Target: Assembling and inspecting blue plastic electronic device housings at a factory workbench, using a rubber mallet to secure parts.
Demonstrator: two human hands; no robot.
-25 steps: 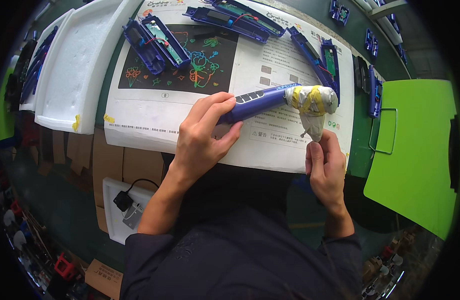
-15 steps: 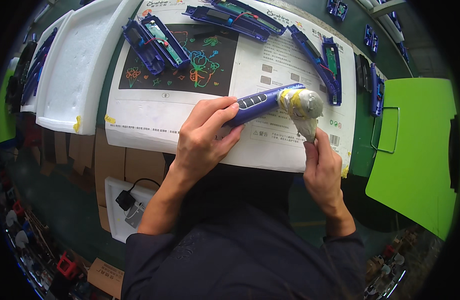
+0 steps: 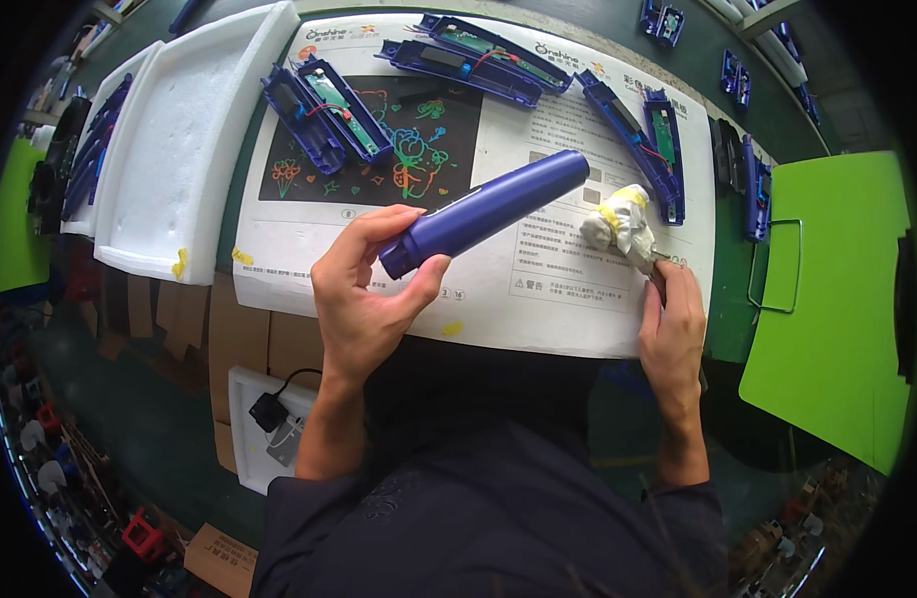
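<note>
My left hand (image 3: 364, 289) grips the near end of a long blue plastic casing (image 3: 483, 212), holding it tilted up to the right with its plain back facing me. My right hand (image 3: 671, 319) holds a slim tool whose top is wrapped in white cloth and yellow tape (image 3: 621, 224), just right of the casing's far end and apart from it. Both hands hover over a white printed sheet (image 3: 548, 289) with a black coloured-drawing panel.
Several open blue casings with circuit boards (image 3: 327, 110) (image 3: 473, 62) (image 3: 643, 140) lie on the sheet's far side. White foam trays (image 3: 179, 149) sit at the left. A bright green board (image 3: 827, 299) lies at the right. A small charger with cable (image 3: 274, 414) rests below the sheet.
The blue casing has been turned over so its button side faces away, and its far end has come off the wrapped tool. My right hand moved the tool slightly right.
</note>
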